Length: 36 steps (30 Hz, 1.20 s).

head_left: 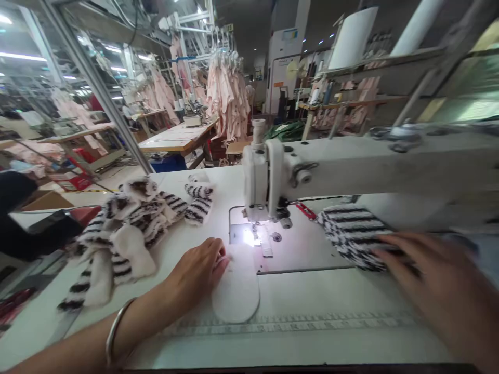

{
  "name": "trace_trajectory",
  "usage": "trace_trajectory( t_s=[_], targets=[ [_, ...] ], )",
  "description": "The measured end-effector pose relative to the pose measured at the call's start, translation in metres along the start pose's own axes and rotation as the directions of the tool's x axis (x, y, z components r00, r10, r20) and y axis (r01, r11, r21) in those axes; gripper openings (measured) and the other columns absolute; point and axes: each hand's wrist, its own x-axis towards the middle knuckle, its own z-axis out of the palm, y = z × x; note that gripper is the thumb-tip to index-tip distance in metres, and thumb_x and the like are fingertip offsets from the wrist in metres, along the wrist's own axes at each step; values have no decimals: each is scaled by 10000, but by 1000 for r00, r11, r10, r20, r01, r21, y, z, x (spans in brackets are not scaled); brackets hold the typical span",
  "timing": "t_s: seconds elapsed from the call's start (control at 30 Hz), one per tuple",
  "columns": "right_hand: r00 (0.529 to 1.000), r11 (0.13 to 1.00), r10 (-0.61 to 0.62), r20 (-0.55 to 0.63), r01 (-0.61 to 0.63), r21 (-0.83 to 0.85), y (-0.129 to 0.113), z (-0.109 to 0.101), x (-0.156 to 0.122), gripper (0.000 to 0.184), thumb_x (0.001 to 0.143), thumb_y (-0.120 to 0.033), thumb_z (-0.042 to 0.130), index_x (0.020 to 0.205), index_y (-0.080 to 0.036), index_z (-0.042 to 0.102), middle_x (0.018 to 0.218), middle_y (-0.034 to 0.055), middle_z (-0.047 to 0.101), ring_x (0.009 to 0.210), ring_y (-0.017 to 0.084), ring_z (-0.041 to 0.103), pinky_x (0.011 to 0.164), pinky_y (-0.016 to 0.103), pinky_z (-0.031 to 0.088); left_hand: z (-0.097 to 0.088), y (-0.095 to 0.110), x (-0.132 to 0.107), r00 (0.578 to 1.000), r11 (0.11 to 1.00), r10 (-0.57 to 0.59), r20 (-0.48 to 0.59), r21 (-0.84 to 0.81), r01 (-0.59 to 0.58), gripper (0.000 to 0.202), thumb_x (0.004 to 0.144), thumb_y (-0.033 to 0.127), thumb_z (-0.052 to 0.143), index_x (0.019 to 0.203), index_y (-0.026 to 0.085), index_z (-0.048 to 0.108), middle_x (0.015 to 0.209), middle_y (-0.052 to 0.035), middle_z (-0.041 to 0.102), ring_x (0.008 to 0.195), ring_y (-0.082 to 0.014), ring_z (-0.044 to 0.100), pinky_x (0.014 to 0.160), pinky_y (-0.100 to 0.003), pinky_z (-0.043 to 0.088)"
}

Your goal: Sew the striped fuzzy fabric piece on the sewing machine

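I see left hand [198, 267] flat, fingers together, pressing white oval fleece piece [237, 293] on table [312, 337], near lit needle area [251, 236] of white sewing machine [351, 166]. Right hand [432, 291] blurred over black-and-white striped fuzzy piece [351, 234]; can't tell grip. Risk, my read: fingertips close to needle; fleece could skew.

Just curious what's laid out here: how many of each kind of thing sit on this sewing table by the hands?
Sewing machine: 1
White oval piece, touched by the left hand: 1
Striped heap, too tangled to count: 1
Single striped pieces: 2, right piece under the right hand, small piece beside the heap
Total: 5
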Motion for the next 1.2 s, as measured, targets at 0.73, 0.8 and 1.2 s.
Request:
trace_trajectory(
  t_s=[0.73, 0.8, 1.2],
  targets=[
    [979, 797, 47, 197, -155, 583, -102, -38, -56, 274, 901, -342, 507, 1172, -338, 546, 1161, -24, 579, 1011, 87, 586, 792, 92, 476, -3, 94, 19, 842, -324, 128, 524, -780, 535, 305, 807, 133, 623, 1106, 106, 570, 1075, -125, 633, 878, -156, 639, 776, -247, 510],
    [900, 584, 148, 410, -414, 698, -118, -27, -60, 357, 905, -388, 499, 1262, -374, 490, 1080, -39, 624, 944, 74, 620, 789, 84, 477, -17, 77, 11, 852, -204, 128, 507, -827, 523, 324, 808, 183, 640, 1115, 119, 559, 1057, -120, 637, 898, -179, 637, 770, -265, 513],
    [966, 775, -75, 247, -99, 624, -185, 35, -43, 253, 881, -245, 460, 1062, -231, 638, 917, 26, 683, 769, 156, 653, 756, 267, 537, -24, -19, 33, 968, 832, -44, 245, -527, 172, 257, 778, 348, 626, 962, 168, 632, 794, -24, 649, 680, -136, 585, 600, -227, 464]
  ],
)
